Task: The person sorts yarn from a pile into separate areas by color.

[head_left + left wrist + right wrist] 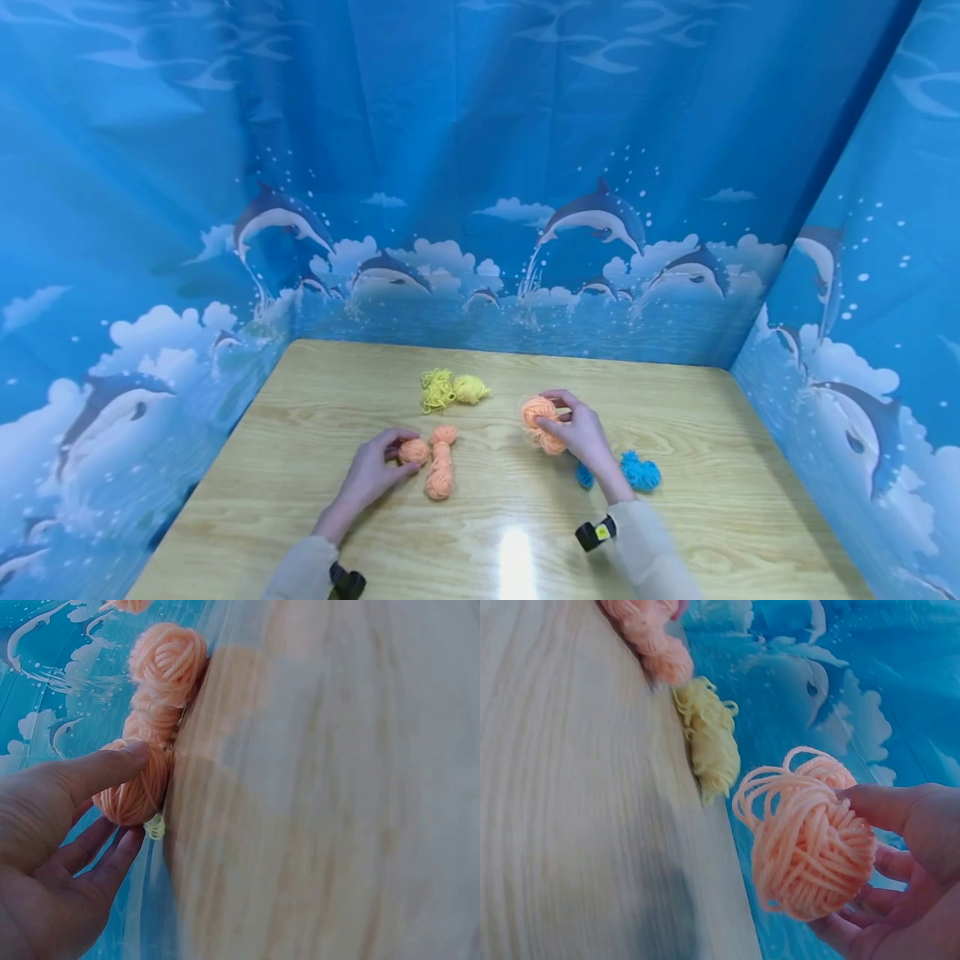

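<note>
My left hand (375,468) pinches a small peach yarn ball (414,452) at the table, its thumb on one side and fingertips on the other in the left wrist view. Right beside that ball lies a longer peach yarn bundle (440,468), made of lumps in a row. Over the table's right half, my right hand (581,429) grips another peach yarn ball (814,855) between thumb and fingers. Loose loops of strand stick out from its top in the right wrist view.
Yellow yarn (470,389), a wound ball and a loose tangle, lies farther back on the wooden table (330,379). Blue yarn (640,472) sits by the right wrist, partly behind the forearm. A blue dolphin-print curtain (420,167) hangs along the back and sides.
</note>
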The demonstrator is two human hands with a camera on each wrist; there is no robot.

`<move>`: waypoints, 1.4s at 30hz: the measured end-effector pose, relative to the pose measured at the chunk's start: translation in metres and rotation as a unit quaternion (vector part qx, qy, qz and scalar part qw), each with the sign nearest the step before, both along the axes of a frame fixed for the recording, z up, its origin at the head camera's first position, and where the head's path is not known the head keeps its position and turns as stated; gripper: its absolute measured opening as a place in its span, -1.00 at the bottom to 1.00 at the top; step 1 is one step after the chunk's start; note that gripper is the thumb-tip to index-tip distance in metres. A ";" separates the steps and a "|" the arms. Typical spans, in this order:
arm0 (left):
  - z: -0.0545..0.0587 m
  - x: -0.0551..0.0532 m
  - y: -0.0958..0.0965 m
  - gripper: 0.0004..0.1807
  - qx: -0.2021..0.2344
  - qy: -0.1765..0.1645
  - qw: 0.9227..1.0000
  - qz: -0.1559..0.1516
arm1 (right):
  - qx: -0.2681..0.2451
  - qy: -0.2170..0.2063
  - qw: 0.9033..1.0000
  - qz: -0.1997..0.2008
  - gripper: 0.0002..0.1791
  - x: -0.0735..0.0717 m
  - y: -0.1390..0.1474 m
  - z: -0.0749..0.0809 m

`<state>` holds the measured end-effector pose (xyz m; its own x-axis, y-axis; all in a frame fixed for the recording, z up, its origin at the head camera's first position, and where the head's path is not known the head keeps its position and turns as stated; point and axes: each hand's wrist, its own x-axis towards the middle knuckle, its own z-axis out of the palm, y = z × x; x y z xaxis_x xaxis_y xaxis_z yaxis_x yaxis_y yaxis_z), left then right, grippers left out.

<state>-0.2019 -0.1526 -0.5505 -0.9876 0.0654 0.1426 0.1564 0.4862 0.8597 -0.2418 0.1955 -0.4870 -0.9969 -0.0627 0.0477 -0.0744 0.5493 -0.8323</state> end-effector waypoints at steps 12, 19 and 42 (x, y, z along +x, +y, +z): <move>0.001 0.000 0.000 -0.53 -0.007 0.003 1.000 -0.001 | 0.015 -0.016 0.999 0.038 -0.57 0.003 -0.040 -0.012; 0.000 0.000 -0.001 -0.52 -0.009 0.006 1.000 0.001 | 0.020 -0.013 0.996 0.088 -0.57 0.007 -0.063 -0.023; 0.001 0.001 0.000 -0.48 -0.007 0.010 1.000 0.000 | 0.093 -0.006 0.986 0.137 -0.56 0.016 -0.099 -0.038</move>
<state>-0.2006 -0.1528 -0.5497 -0.9844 0.0678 0.1622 0.1743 0.4976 0.8497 -0.2254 0.0962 -0.5248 -0.9415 -0.3371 -0.0025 -0.2322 0.6537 -0.7203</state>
